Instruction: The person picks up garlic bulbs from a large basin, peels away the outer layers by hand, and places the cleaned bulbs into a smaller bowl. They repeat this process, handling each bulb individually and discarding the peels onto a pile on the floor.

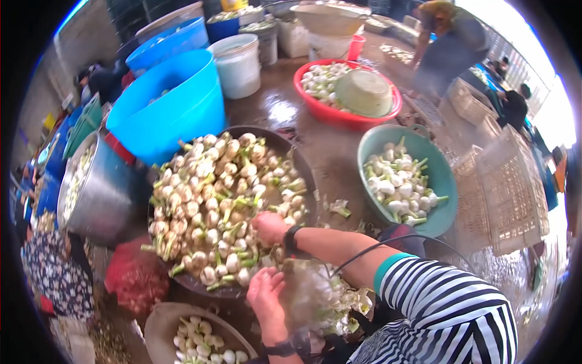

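My right hand [270,227] reaches in from the right over the wide dark basin [309,182]. Its fingers are curled closed among the garlic bulbs [212,200] with green stems; what they hold is hidden. My left hand [265,296] is at the basin's lower edge, palm turned up and fingers apart, with nothing visible in it. Just right of it lie pale peels [330,300], partly blurred. White bulbs [403,182] fill part of the green basin [445,212] at the right. More white bulbs lie in a beige basin [159,330] at the bottom.
Beyond the dark basin stand a blue tub [170,115] and a red basin [351,121] with garlic and an upturned bowl. A metal pot [109,200] and red mesh bag [136,276] are left, wicker baskets [506,188] right. A person [451,48] bends at the upper right.
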Demonstrator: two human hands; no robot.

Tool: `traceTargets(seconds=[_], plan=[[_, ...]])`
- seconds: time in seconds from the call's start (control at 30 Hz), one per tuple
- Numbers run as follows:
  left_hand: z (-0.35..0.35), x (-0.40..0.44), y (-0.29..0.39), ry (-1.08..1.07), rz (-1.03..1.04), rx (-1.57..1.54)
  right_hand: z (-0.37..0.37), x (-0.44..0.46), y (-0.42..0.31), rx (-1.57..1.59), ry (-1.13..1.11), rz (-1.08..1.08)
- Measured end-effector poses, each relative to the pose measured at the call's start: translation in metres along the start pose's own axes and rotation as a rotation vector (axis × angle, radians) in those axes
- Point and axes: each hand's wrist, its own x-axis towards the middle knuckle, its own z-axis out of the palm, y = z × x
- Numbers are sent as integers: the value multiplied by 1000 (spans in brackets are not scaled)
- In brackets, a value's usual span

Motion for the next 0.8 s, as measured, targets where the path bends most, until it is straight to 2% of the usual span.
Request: traceTargets(seconds=[0.07, 0.1, 0.3, 0.33, 0.43, 0.47, 0.57, 0.63, 0.67, 0.73, 0.8], plan=[[4, 9, 0, 19, -3, 2, 3, -6, 5, -75, 18, -102], [110, -19, -86, -80, -147, -287, -68, -95, 120, -330, -113, 7], [113, -21, -84, -80, -135, -268, -60, -98, 127, -370, 20, -119], [112, -22, -85, -77, -134, -271, -61, -97, 128, -413, -47, -156], [111, -21, -90, -71, -145, -283, -61, -109, 126, -467, -61, -209], [110, -21, -91, -70, -153, -287, -60, -103, 126, -487, -145, -157], [110, -17, -93, -61, -165, -270, -55, -88, 130, -490, -121, -60], [112, -15, -90, -65, -147, -271, -60, -80, 131, -353, -211, 10], [109, -13, -91, -56, -142, -292, -65, -84, 139, 41, -114, -33], [102, -10, -91, 3, -104, -358, -86, -86, 119, 505, -271, 85], [105, -10, -83, 47, 66, -449, -115, -105, 87, 922, -414, 41]])
